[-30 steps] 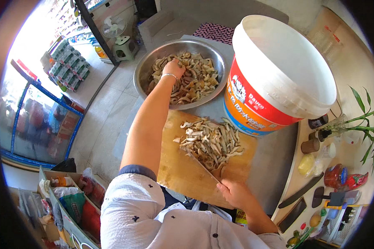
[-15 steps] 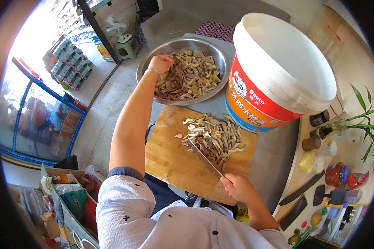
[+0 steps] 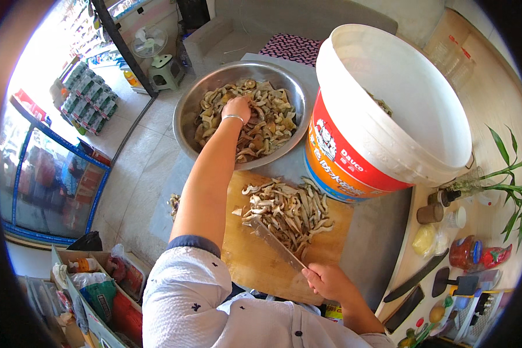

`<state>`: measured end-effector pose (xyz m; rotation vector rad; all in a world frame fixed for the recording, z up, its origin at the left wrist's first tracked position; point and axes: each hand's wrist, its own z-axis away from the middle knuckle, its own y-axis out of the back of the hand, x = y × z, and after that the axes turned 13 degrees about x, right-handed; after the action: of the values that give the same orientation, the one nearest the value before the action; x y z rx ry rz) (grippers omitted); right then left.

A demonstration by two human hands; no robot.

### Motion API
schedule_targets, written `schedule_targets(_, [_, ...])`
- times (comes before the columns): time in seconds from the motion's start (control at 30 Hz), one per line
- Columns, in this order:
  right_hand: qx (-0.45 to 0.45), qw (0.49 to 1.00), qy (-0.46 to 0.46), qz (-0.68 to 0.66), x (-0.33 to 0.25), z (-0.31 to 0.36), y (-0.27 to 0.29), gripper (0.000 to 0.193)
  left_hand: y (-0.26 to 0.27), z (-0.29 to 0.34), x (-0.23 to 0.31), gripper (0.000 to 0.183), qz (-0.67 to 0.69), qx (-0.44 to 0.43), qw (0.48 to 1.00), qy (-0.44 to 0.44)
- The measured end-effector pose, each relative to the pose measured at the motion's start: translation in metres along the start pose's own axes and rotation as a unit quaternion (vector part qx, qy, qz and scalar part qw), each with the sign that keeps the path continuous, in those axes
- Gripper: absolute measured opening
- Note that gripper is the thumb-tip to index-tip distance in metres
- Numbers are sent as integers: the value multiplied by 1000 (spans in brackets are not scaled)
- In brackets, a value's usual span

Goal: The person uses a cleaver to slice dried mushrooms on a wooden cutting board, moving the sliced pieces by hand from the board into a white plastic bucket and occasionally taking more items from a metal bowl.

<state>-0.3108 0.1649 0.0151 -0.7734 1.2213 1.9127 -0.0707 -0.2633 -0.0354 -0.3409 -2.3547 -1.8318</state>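
Observation:
My left hand (image 3: 238,109) reaches into a wide steel bowl (image 3: 182,119) of brown mushrooms (image 3: 272,116), its fingers curled in among the pieces with the tips hidden. My right hand (image 3: 328,282) is closed round the handle of a kitchen knife (image 3: 279,248). The blade lies flat-looking and slanted along the near left side of a heap of sliced mushrooms (image 3: 298,211). Under the heap is a wooden cutting board (image 3: 252,269), partly covered by my left forearm.
A tall white bucket (image 3: 354,156) with a red and orange label stands right of the bowl, some mushrooms (image 3: 380,103) inside. Mushroom bits (image 3: 174,204) lie left of the board. Along the right, a shelf holds jars (image 3: 467,249), cups (image 3: 457,217) and a plant (image 3: 507,185).
My left hand has moved from the bowl's left side toward its middle, down among the mushrooms. My right hand still grips the knife by the heap. The view has shifted slightly.

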Motion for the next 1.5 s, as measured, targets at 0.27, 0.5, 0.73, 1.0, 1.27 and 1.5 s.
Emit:
schedule_targets(0.27, [-37, 997, -24, -61, 0, -3, 6, 36, 77, 13, 1, 33, 230, 41, 972, 38])
schedule_targets(0.5, [-14, 993, -60, -99, -2, 0, 0, 36, 151, 160, -10, 8, 584, -127, 776, 200])
schedule_targets(0.73, [36, 997, 19, -62, -7, 16, -18, 32, 84, 331, -53, 9, 660, -102, 665, 334])
schedule_targets(1.0, [55, 990, 35, -125, -27, 52, -64, 32, 78, 388, -33, 31, 381, 35, 912, 148])
schedule_targets(1.27, [63, 996, 70, -7, -30, 62, -90, 31, 84, 404, -35, 26, 371, 66, 910, 176])
schedule_targets(1.5, [141, 961, 189, 142, -30, 58, -95, 24, 89, 406, -35, 22, 367, 75, 912, 164])
